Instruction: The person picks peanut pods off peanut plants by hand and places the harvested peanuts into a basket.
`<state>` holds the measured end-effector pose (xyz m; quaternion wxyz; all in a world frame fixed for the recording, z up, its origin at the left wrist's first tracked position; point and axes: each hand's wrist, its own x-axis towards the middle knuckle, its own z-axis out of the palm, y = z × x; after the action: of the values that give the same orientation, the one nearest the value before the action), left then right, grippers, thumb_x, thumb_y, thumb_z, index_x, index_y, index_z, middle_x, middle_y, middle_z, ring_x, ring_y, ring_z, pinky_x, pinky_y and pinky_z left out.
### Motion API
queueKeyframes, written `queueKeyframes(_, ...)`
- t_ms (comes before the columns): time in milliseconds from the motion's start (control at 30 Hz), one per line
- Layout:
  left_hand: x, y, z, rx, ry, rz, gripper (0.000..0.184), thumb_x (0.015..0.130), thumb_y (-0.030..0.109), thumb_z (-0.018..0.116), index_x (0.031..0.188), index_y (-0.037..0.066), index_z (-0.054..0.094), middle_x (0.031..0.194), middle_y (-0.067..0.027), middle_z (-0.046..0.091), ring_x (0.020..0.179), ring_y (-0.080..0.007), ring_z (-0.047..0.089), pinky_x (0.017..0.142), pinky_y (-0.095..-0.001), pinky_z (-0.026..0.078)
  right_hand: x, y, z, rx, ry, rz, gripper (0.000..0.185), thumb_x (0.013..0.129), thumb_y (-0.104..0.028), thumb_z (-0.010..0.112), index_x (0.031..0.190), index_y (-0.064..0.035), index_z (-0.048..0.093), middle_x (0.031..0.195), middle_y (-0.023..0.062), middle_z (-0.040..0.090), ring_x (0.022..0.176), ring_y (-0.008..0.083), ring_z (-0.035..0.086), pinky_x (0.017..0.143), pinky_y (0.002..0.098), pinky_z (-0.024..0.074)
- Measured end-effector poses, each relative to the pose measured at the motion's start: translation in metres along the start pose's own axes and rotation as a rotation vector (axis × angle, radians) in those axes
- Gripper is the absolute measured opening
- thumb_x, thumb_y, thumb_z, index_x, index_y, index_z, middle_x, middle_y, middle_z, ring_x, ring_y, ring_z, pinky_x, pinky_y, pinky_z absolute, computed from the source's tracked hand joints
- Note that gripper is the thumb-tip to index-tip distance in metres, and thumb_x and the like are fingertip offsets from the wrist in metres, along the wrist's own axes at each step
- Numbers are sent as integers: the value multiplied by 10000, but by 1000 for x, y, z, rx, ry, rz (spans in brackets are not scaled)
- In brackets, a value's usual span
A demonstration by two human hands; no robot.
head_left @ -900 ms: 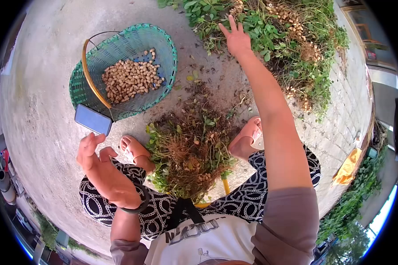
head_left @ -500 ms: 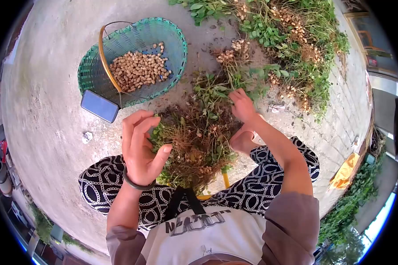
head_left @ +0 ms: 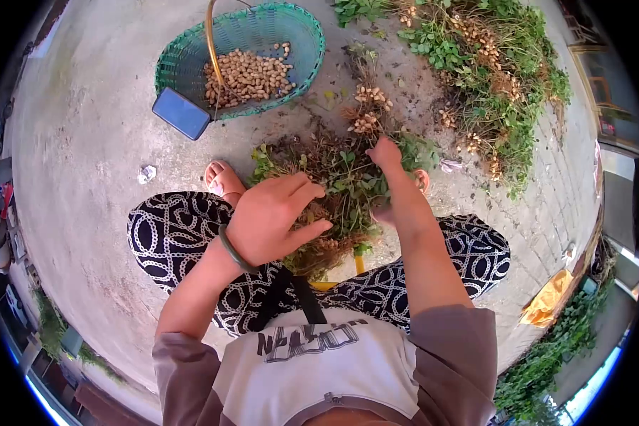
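- Two bare hands reach forward: the right hand point(head_left: 386, 154) is closed round the stems of one peanut plant point(head_left: 370, 106); the left hand point(head_left: 270, 216) is loosely spread, fingers bent, thumb well apart, holding nothing that shows.
- Clustered pods point(head_left: 365, 123) stick out just past the right fist, above the far edge of a heap of plants point(head_left: 334, 167). Blurred leaves point(head_left: 417, 150) beside the fist probably belong to the held plant, though I can't be sure.
- That plant should be light and floppy, its stems bendy but tough; a bunched grip close to the pods would steady it best.
- Pods are likely firm and gritty rather than slippery, on thin necks that should snap with a tug; pinch each round its body without crushing the shell.
- Below the left hand, the heap lies on the ground point(head_left: 85, 156) between the feet point(head_left: 224, 179).
- Farther out, a green basket point(head_left: 309, 53) holds loose peanuts point(head_left: 248, 76), with a phone point(head_left: 181, 113) at its near rim.
- Ahead to the right spreads a larger pile of peanut plants point(head_left: 497, 85).
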<state>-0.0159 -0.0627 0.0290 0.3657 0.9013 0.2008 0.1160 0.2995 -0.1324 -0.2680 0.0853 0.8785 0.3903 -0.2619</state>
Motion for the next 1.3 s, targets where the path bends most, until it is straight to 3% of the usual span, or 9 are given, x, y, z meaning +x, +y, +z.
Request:
queueKeyframes(100,-9,-12,19,-103,-144,-134,365,821,273,712,1058,23,591,1003,-109,626,869,-305,627,787,-404,463,-13,-11,-8,103,39,71,364,887,-337,633,944,23,648,881,125,689,833,317,668,775,390,528)
queueKeyframes(300,0,-55,90,-87,-28,-370,549,908,463,588,1194,-5,562,1132,-192,609,1035,-347,597,902,-409,455,-136,0,-113,570,-43,-376,380,928,-336,593,979,40,612,772,127,660,611,284,585,616,368,454)
queueKeyframes(500,15,-64,130,-392,132,-413,770,809,582,654,1198,-69,519,1095,-242,621,1039,-319,613,901,-394,475,-226,-52,-124,571,160,-678,297,877,-262,649,977,15,600,768,151,620,662,326,599,576,389,469)
queueKeyframes(567,17,-58,127,-484,303,-385,662,788,463,749,1139,-62,546,974,-157,667,904,-243,649,800,-343,521,-229,-62,-106,592,230,-815,270,861,-248,661,947,-1,597,783,147,623,685,338,610,573,402,482)
queueKeyframes(700,19,-46,102,-1060,320,-386,331,837,68,716,1135,-16,598,1083,-32,658,962,-85,594,846,-263,481,-245,-78,-104,350,226,-906,253,834,-291,686,860,-54,601,762,133,625,661,322,626,583,415,500)
queueKeyframes(800,14,-46,94,-1246,210,-355,295,855,42,682,1133,-11,600,1087,-30,657,973,-99,604,868,-270,478,-247,-74,-138,334,138,-971,290,826,-321,694,807,-43,613,718,105,625,648,300,631,570,392,501)
queueKeyframes(933,5,-61,93,-1313,231,-359,280,881,24,617,1158,-15,598,1102,-40,656,996,-108,607,889,-280,467,-240,-68,-176,684,388,-787,203,808,-226,729,842,-45,645,724,62,612,615,190,625,566,315,500)
queueKeyframes(1167,4,-60,92,-1413,234,-452,265,897,72,635,1149,-3,599,1081,-35,657,994,-105,600,896,-276,459,-223,-74,-169,559,268,-794,478,726,-266,799,1047,-66,508,923,70,605,855,238,620,732,375,488)
queueKeyframes(1300,5,-52,97,-1413,254,-471,254,910,101,646,1136,-6,605,1070,-32,659,958,-105,611,869,-261,476,-223,-77,-158,401,433,-836,428,728,-236,783,1022,-68,521,913,71,597,843,274,584,764,396,448)
